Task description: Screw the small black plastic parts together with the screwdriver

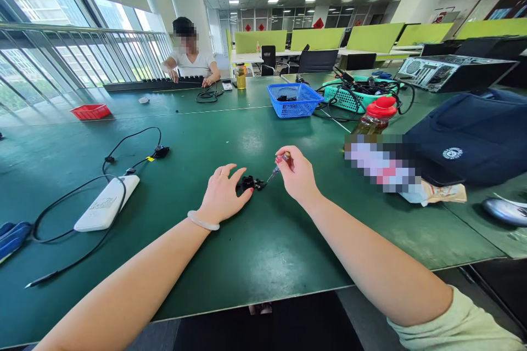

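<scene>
On the green table lies a small black part (248,182), its exact kind too small to make out. My left hand (222,193) is around it, with the index finger on the far side and the thumb on the near side, steadying it against the tabletop. In my right hand (297,174) is a screwdriver (276,171), pinched by its handle between thumb and fingers. The shaft slants down to the left, and its tip is at or very near the right end of the black part.
To the left lie a white power bank (107,204) with black cables and a blue glove (13,238). Farther back are a red tray (91,112), a blue basket (295,109) and a green basket (343,100). A red-lidded bottle (373,118) and dark bag (473,137) stand right. Another person sits opposite.
</scene>
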Available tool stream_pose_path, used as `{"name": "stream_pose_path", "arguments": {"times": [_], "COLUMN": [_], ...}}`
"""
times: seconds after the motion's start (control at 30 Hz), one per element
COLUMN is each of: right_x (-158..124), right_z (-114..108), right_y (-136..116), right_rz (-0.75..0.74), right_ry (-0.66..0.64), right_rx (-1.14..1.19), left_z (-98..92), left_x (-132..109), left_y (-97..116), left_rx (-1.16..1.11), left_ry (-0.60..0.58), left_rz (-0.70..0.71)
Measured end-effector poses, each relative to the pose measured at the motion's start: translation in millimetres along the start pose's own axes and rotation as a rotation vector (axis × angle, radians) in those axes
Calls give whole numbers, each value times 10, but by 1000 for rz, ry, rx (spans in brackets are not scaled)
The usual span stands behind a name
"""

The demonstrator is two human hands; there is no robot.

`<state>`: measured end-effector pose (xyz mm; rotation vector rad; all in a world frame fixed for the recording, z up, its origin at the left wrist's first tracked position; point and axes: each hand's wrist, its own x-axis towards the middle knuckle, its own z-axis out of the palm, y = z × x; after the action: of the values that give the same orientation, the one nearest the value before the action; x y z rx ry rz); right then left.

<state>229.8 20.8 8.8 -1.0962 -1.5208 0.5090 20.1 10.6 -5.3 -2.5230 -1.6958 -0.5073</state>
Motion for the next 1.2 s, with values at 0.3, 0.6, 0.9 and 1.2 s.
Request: {"name": "stream_pose_path", "arguments": {"times": [0.3, 0.6, 0.9, 1.2], "right_x": [-68, -76, -80, -85], "right_z": [114, 69, -1, -8], "right_y": [32, -26, -102, -117], "right_rz": [-37, -53, -93, -124], "right_ry": [-102, -70, -140, -161], "right_rx": [120, 97, 35, 20], "left_z": [196, 163, -212, -648], "left_x": [39, 68, -27, -124], "left_y": [-158, -510, -1594, -2074], "left_rx": [-102, -26, 275, 492], "left_ry": [-154, -140, -199, -357], "left_rz": [219, 85, -354, -273]}}
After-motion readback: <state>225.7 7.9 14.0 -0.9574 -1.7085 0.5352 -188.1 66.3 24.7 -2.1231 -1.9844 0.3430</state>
